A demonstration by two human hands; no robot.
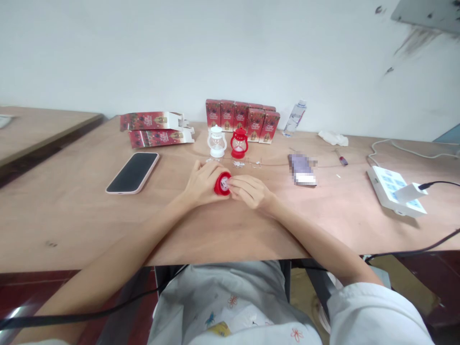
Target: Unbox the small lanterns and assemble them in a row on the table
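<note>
My left hand [204, 184] is wrapped round a small red lantern [217, 189], its round base turned up towards me. White bits [224, 183] show inside the red rim. Fingertips of my right hand [250, 190] are pinched together at the rim's right side; whatever they hold is too small or hidden to name. Just beyond my hands stand a white toy lantern [216, 152] and a second red lantern [238, 153], both upright with clear middles. Tiny white pieces [238, 164] lie in front of them.
Several red printed boxes [256, 123] stand by the wall; flattened cartons [154, 139] lie left of them. Around are a phone [132, 173], a bottle [294, 118], crumpled tissue [334, 138], a purple packet [302, 168], a small screwdriver-like tool [343, 161] and a power strip [386, 184] with cables.
</note>
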